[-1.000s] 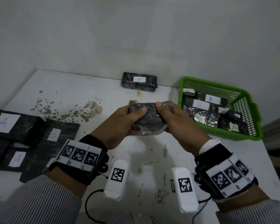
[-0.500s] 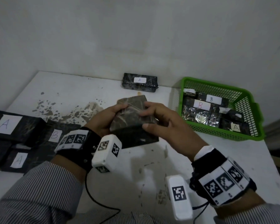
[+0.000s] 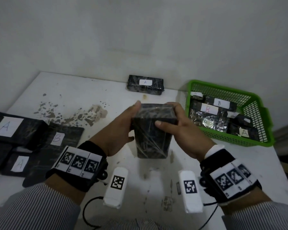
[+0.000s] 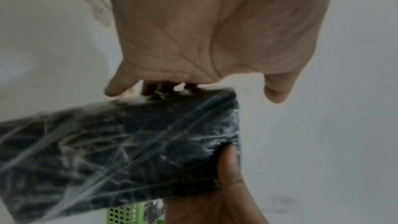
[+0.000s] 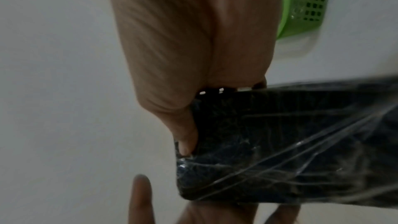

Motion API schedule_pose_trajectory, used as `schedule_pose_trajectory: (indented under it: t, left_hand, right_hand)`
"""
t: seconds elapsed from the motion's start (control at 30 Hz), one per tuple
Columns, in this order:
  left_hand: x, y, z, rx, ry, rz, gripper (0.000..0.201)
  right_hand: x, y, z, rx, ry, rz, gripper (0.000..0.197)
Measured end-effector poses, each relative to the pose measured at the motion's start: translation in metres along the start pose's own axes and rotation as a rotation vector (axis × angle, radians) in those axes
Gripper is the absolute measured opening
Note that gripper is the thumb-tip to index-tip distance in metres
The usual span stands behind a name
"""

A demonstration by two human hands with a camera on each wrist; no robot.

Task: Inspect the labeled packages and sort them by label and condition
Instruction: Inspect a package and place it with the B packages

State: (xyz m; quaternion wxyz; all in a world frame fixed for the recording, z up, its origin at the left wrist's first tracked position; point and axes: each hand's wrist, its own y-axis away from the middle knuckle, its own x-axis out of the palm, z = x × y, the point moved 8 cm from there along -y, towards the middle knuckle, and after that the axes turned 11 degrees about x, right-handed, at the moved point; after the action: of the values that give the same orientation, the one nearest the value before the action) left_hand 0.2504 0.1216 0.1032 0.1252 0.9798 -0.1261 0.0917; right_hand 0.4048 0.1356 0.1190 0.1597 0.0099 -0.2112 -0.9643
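The black wrapped package [image 3: 150,130] is held off the table [image 3: 70,90] at the middle of the scene, stood on end: its long axis runs roughly up and down, the upper end tipped slightly away toward the far wall. No label shows on the faces turned to the head camera, so I judge inspection unfinished; the hidden far or under face probably carries it. Both hands clasp the upper end from opposite sides. The left hand [image 3: 119,128] has its thumb along the far left edge and fingers curled behind; the right hand [image 3: 181,131] has its thumb across the near face and fingers wrapped over the right side. Neither is clearly nearer, so a turn would be shared. Below the package the table lies bare, giving room to swing the lower end. Just right stands the green basket [image 3: 256,130] holding mixed A and B packages; well left lie sorted A and B packages [image 3: 7,128]; a lone A package [image 3: 145,87] sits far, against the wall.
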Motion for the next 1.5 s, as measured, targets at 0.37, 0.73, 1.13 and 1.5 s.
schedule_pose_trajectory:
  t: [0.37,0.73,1.13,1.5]
  left_hand:
    - [0.005,-0.005,-0.006,0.153,-0.068,-0.11,0.032]
    - [0.002,0.006,0.011,-0.293,-0.152,-0.045,0.082]
    - [-0.011,0.019,0.013,0.087,-0.04,-0.041,0.033]
    - [-0.055,0.05,0.042,-0.059,-0.076,-0.221,0.047]
  right_hand:
    - [0.008,0.005,0.006,-0.046,-0.146,-0.059,0.018]
    - [0.006,0.011,0.004,-0.107,0.132,-0.088,0.013]
    - [0.0,0.0,-0.037,0.258,-0.051,-0.12,0.034]
    - [0.023,-0.011,-0.067,0.286,-0.118,0.087,0.065]
